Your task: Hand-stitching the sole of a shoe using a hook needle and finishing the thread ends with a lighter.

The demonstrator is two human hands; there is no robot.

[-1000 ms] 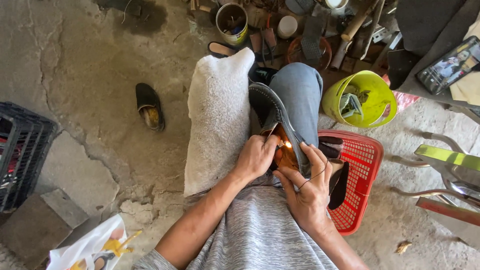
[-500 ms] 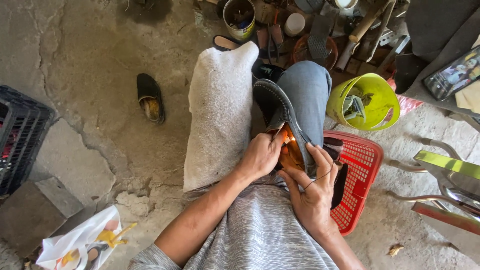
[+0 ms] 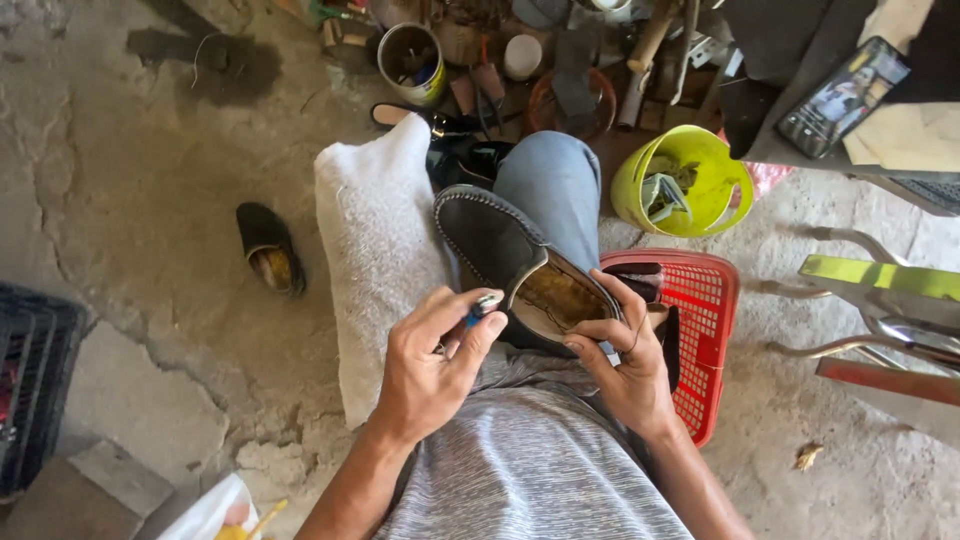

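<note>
A dark slip-on shoe (image 3: 500, 240) with a stitched rim and a tan insole lies on my lap, toe pointing away. My right hand (image 3: 620, 360) grips its heel end, fingers curled over the opening. My left hand (image 3: 430, 365) is just left of the shoe's opening and pinches a small object with a metal top and blue body (image 3: 482, 306) between thumb and fingers. A white towel (image 3: 375, 250) covers my left thigh; my right knee is in blue jeans (image 3: 550, 185).
A red plastic basket (image 3: 705, 330) sits right of my leg, a lime bucket (image 3: 685, 185) beyond it. A second dark shoe (image 3: 268, 248) lies on the cracked concrete at left. A black crate (image 3: 30, 390), tins, tools and a phone (image 3: 842, 95) surround me.
My left hand has come off the shoe's opening and now holds the small metal-and-blue object beside it. The insole is more exposed. The right hand keeps its grip.
</note>
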